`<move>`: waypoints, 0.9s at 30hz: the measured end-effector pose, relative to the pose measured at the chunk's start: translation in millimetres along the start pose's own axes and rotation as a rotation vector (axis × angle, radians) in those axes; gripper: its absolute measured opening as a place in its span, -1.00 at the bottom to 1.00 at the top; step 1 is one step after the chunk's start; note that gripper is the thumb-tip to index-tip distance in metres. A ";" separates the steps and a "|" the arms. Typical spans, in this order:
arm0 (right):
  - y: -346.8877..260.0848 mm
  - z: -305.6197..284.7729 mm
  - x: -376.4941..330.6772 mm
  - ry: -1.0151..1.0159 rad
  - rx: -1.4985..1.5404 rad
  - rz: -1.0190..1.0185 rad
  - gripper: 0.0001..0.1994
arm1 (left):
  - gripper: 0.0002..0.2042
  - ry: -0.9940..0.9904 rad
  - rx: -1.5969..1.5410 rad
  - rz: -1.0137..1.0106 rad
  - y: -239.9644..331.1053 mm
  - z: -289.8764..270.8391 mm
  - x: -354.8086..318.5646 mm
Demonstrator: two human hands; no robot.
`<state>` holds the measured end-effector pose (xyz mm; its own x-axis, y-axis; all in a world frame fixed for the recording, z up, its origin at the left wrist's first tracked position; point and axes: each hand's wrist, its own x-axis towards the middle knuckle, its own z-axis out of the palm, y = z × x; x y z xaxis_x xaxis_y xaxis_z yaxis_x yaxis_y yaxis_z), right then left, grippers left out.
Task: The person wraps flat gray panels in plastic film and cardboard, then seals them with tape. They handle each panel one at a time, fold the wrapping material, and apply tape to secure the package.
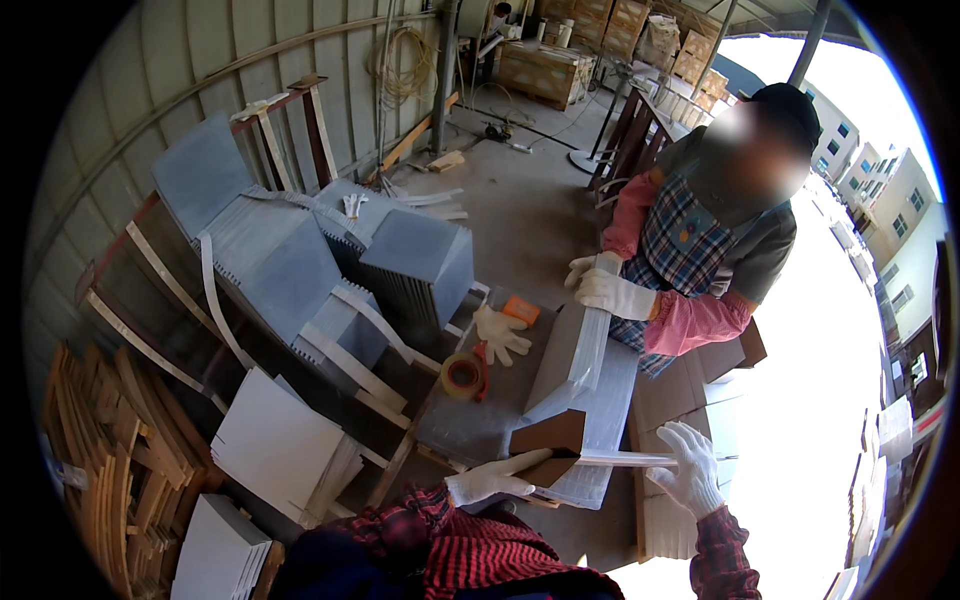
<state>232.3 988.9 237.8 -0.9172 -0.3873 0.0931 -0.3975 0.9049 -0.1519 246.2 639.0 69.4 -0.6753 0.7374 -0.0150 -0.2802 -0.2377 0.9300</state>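
Note:
An open carton (548, 438), brown inside with a white outer edge, stands upright on the near part of the work table. My left hand (492, 480), in a white glove, lies against its left side with fingers stretched. My right hand (690, 468), also gloved, is spread with its palm beside the right end of the carton's white edge. Across from me, a co-worker's gloved hands (612, 290) rest on top of a stack of grey-white slabs (570, 365) standing on edge. On the table (455, 425) lie a roll of tape (462, 376) with a red dispenser and a loose glove (502, 335).
Grey slabs (290, 275) fill racks on the left. White sheets (275, 440) lean below them, beside stacked wooden strips (120, 470). An orange box (520, 309) lies on the table. Flattened cartons (665, 520) are piled at the right. A wooden crate (545, 72) stands far back.

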 end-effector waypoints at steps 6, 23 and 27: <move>0.1 9.1 -1.5 0.005 0.020 0.054 -0.20 | -0.29 -0.229 -0.709 -0.147 -16.3 8.1 22.5; -48.4 44.3 -99.0 0.773 0.147 0.937 -0.21 | -0.33 -0.409 -1.457 -0.329 -45.0 143.9 159.4; -87.0 20.7 -130.6 1.207 0.212 1.229 -0.13 | -0.35 -0.400 -1.394 -0.405 -35.7 170.3 155.1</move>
<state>386.1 957.2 218.4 -0.1675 0.8817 0.4411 0.3734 0.4708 -0.7993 267.6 869.5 96.4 -0.2348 0.9628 0.1341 -0.9579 -0.2057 -0.2004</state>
